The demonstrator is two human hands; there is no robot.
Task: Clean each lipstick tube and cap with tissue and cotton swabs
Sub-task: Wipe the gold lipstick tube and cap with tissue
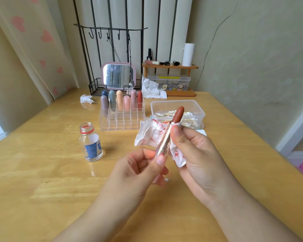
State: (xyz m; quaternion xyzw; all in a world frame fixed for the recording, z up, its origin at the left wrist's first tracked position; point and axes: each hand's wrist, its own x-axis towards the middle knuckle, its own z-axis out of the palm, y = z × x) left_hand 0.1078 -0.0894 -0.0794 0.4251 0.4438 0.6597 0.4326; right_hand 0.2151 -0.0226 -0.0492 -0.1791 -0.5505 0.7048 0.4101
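Head view: lipstick (166,135) held over the table (42,172), tissue (152,133) wrapped at its shaft.

Left hand (140,170) pinches the lower end, fingers closed on it. Right hand (191,147) grips the red-smeared tissue, thumb pressing it to the metal shaft. Long axis tilts up and away to the right; the brown-red bullet pokes out above the right thumb, toward the swab box (178,105). Wipe likely runs along the shaft. Rack (121,117) holds seven capped tubes.
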